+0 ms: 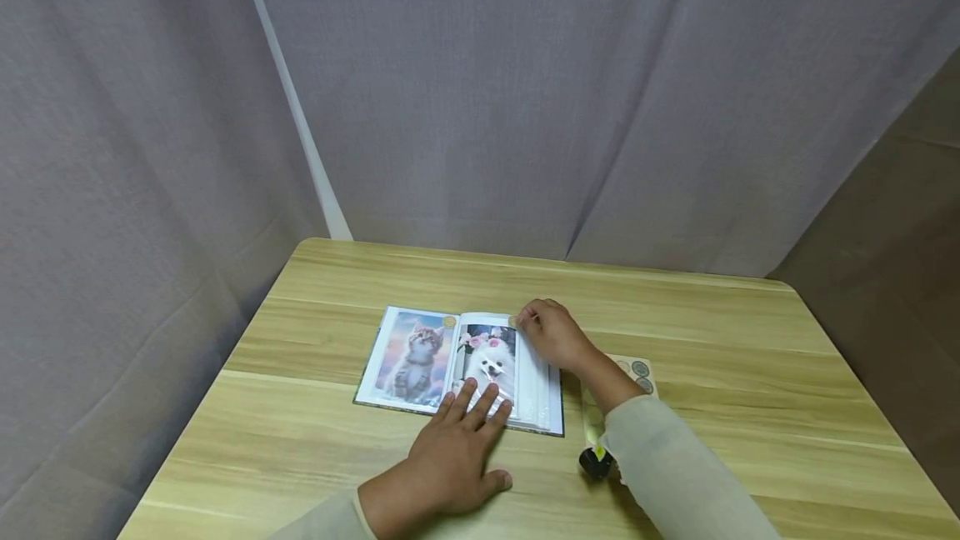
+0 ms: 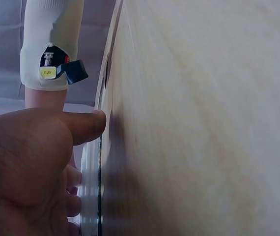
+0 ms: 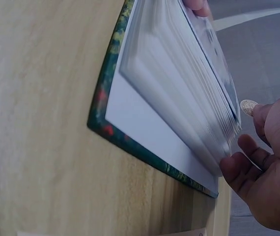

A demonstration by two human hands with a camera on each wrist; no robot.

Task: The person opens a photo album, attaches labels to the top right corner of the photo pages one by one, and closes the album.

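A photo album (image 1: pixel 555 407) lies spread on the table, a kitten photo (image 1: pixel 420 361) on its left page and a white dog photo (image 1: pixel 491 361) on its right. My left hand (image 1: pixel 457 452) rests with fingers spread over the lower edge of the right page. At that page's upper right corner, my right hand (image 1: pixel 555 336) pinches a round tan sticker (image 3: pixel 248 106); whether the sticker touches the page is unclear. Another round sticker (image 1: pixel 448 322) sits at the left page's upper right corner. In the right wrist view the green patterned cover (image 3: pixel 100 115) and stacked sleeves show.
A sheet of round stickers (image 1: pixel 641 369) lies right of the album, partly under my right forearm. A black strap-like device (image 1: pixel 596 462) sits at the right cuff. The wooden table (image 1: pixel 300 323) meets grey curtains (image 1: pixel 480 107) at the back.
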